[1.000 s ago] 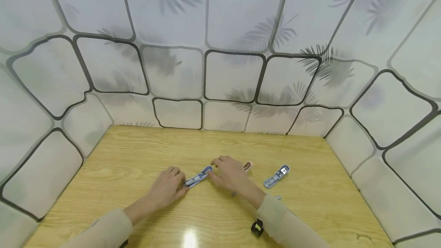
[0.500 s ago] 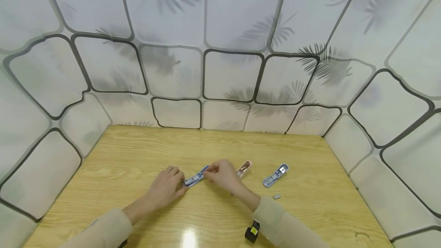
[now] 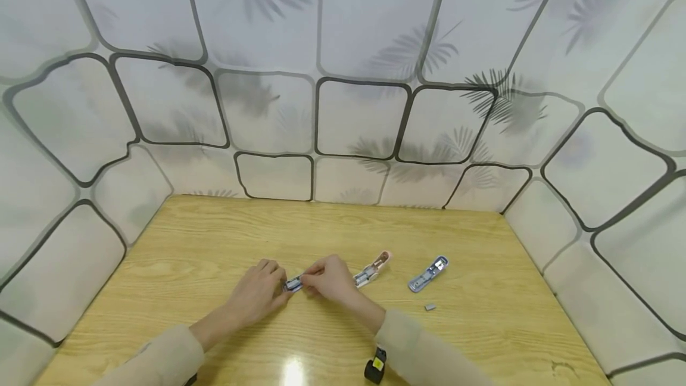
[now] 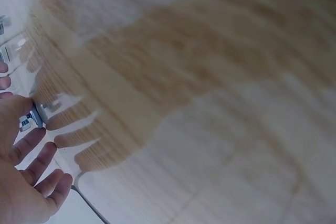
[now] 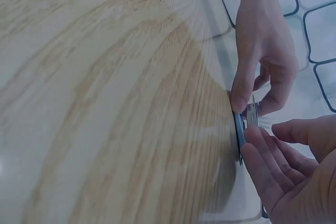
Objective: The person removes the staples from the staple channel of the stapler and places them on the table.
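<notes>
A small blue stapler [image 3: 293, 283] lies on the wooden table [image 3: 214, 237], held between both hands. My left hand [image 3: 280, 292] pinches its near left end with thumb and fingers; the right wrist view shows this grip on the stapler [image 5: 241, 124]. My right hand [image 3: 308, 282] covers the stapler's other end, thumb and fingers closed around it. In the left wrist view my left hand [image 4: 29, 145] sits at the lower left, with a bit of the stapler [image 4: 34, 118] showing by the thumb. Most of the stapler is hidden under the right hand.
A pink stapler [image 3: 372, 269] lies just right of my right hand, and a second blue stapler [image 3: 429, 274] farther right. A small grey piece [image 3: 430, 307] rests near it. Padded patterned walls [image 3: 354, 118] enclose the table on three sides.
My right hand slid left along the blue stapler toward my left hand and now covers most of it. The pink stapler came into full view. The left hand stayed put.
</notes>
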Demonstrator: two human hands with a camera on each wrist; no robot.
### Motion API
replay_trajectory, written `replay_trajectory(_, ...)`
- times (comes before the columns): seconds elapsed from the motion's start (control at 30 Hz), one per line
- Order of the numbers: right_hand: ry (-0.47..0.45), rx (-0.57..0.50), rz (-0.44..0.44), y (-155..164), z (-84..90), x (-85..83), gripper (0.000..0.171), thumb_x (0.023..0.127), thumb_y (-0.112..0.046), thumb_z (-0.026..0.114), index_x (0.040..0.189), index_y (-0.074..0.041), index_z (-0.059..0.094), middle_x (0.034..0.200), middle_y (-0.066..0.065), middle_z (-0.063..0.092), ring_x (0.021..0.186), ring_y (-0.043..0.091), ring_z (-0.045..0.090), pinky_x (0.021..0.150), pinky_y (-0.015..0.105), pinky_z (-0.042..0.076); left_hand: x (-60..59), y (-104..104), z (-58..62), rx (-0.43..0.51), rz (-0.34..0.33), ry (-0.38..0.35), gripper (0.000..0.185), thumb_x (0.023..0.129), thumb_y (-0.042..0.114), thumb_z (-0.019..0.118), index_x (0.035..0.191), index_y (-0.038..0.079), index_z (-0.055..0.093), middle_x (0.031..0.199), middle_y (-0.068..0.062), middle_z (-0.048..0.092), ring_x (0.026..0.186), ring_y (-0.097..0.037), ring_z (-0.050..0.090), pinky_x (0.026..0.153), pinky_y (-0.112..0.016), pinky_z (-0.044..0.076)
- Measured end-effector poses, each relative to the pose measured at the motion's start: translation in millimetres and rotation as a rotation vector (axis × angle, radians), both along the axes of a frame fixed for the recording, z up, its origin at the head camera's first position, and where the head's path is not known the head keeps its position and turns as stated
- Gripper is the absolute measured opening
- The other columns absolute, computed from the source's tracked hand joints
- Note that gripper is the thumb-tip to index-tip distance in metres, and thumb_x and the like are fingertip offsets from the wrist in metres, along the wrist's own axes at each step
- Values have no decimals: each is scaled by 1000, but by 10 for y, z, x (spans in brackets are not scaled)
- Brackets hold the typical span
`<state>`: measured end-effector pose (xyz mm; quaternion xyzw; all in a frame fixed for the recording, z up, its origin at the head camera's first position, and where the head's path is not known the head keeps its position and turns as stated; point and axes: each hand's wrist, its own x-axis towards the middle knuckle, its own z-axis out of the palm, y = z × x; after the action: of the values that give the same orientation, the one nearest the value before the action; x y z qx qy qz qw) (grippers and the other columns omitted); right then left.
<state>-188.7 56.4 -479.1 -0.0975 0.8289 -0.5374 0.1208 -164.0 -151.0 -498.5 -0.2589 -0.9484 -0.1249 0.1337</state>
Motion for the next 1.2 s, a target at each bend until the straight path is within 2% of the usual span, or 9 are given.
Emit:
replay_trajectory(0.27, -24, 40, -25, -84, 3, 15, 11, 96, -10, 75, 92, -1, 82, 77, 10, 79, 58, 12, 72, 52, 25, 59, 5, 7, 18, -4, 16, -40, 22, 89, 30, 85, 91, 15, 69, 96, 0, 65, 100, -22, 63, 86, -40, 57)
replay_trajectory(0.77, -54, 47, -39, -170, 14, 52, 9, 94, -6, 77, 90, 0, 81, 74, 12, 79, 60, 22, 77, 53, 28, 61, 4, 1, -14, -15, 2, 17, 23, 88, 30, 85, 90, 14, 69, 95, 0, 65, 97, -20, 62, 85, -36, 57)
replay_trajectory(1.2, -113, 7, -63, -168, 4, 37, 7, 93, -7, 78, 89, -2, 80, 72, 10, 79, 58, 17, 75, 53, 26, 60, 17, 3, 15, -27, 5, -8, 22, 89, 28, 85, 91, 13, 69, 97, -1, 66, 99, -21, 63, 86, -38, 58)
